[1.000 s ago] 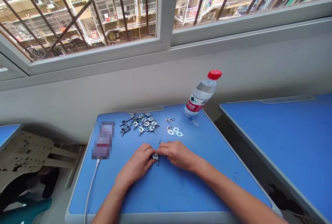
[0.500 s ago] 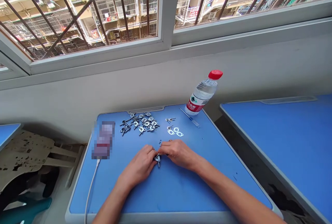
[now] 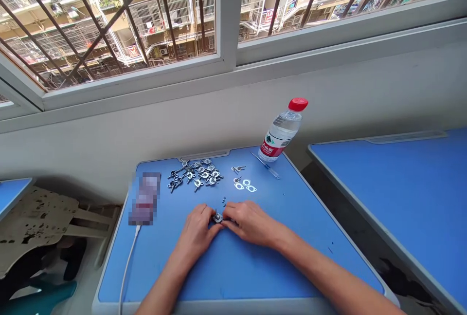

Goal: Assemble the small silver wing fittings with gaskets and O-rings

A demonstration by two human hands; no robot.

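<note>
Metal fitting point(image 3: 218, 217) pinched between left hand point(image 3: 197, 233) and right hand point(image 3: 250, 222), both grips closed on it, low over the middle of the worktop point(image 3: 226, 276). Loose pile point(image 3: 193, 175) of similar parts lies farther off, flat gaskets point(image 3: 244, 185) to its right.

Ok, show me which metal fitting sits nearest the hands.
The metal fitting between the left hand and right hand, touched by both; the other fittings lie loose in a pile farther up the blue desk.

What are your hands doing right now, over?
Left hand, right hand: fingers on small metal fitting. Pile of metal fittings beyond, untouched. Over.
</note>
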